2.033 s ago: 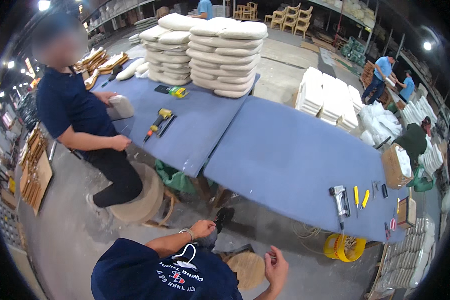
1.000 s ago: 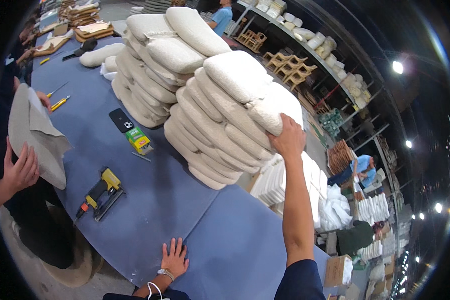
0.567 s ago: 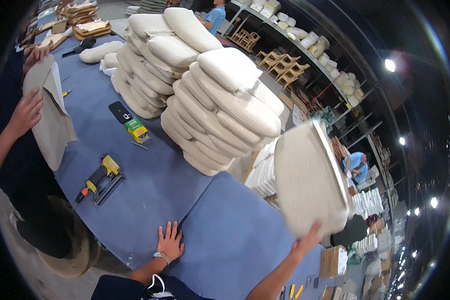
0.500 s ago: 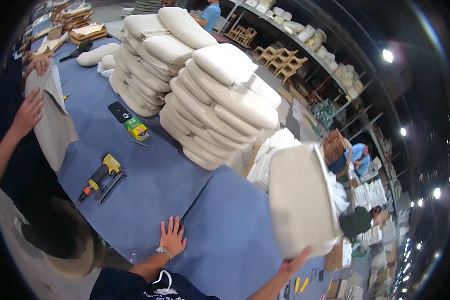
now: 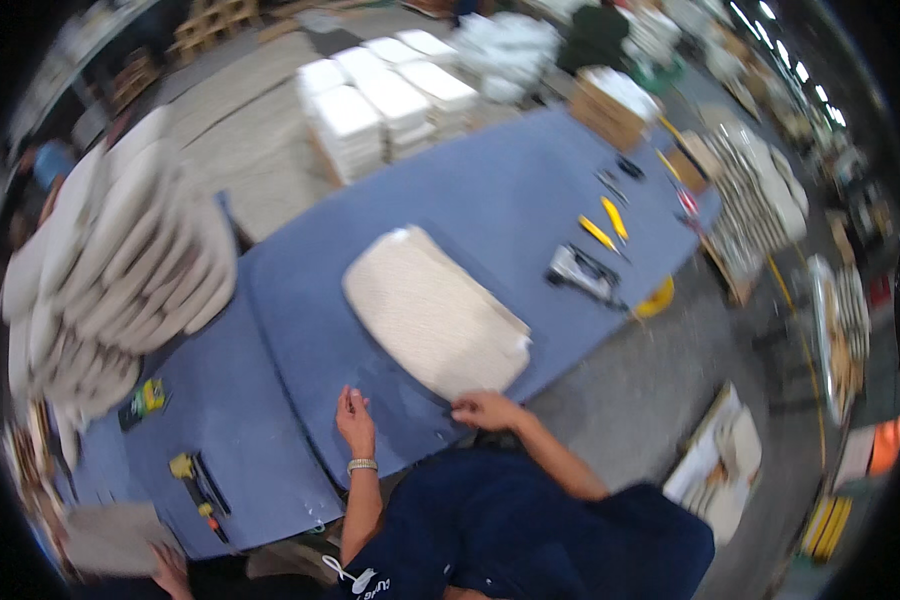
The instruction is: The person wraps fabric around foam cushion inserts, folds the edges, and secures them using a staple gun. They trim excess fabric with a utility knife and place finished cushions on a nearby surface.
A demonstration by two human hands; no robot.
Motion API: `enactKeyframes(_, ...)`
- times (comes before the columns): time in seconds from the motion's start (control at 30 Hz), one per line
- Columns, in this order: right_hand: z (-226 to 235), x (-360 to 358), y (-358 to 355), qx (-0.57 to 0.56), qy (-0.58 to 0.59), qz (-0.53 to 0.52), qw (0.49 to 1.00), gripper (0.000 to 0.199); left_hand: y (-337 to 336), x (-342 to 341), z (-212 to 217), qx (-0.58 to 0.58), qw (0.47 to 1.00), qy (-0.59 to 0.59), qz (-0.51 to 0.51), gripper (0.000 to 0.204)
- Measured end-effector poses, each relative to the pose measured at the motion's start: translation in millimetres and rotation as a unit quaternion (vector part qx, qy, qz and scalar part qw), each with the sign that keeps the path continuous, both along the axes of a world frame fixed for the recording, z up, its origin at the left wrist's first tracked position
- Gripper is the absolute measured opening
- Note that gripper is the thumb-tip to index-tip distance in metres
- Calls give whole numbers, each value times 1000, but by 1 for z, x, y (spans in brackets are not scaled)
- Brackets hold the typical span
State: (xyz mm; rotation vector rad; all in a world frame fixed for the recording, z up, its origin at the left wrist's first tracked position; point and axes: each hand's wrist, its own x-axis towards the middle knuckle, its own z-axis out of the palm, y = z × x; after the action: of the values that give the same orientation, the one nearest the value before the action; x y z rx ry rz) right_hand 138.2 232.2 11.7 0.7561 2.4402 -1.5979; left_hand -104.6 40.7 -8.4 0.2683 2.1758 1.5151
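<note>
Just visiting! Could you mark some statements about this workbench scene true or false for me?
1. The beige cushion lies on the blue table. True.
2. The left hand grips the cushion. False: the left hand is apart from it.
3. The right hand is beside the cushion's near end. True.
4. The wristband is on the right wrist. False: it is on the left.
5. Two yellow-handled tools lie right of the cushion. True.

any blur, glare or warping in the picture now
Head view: edges of the blue table bow, image corners go black; head view: ceiling lamps glare at upper right; head view: the mid-table cushion looks slightly blurred, shadowed at lower left.
</note>
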Motion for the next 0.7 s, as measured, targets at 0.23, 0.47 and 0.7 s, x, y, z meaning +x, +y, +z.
enactKeyframes(0.23,53,89,165,58,58,-204,976,38,102,119,-34,103,963,-232,87,62)
enactKeyframes(0.47,-11,172,307,420,-5,-198,886,57,129,120,-7,11,967,-213,140,62)
enactKeyframes(0.7,-27,175,396,401,90,-206,888,48,140,122,30,-83,975,-98,181,50)
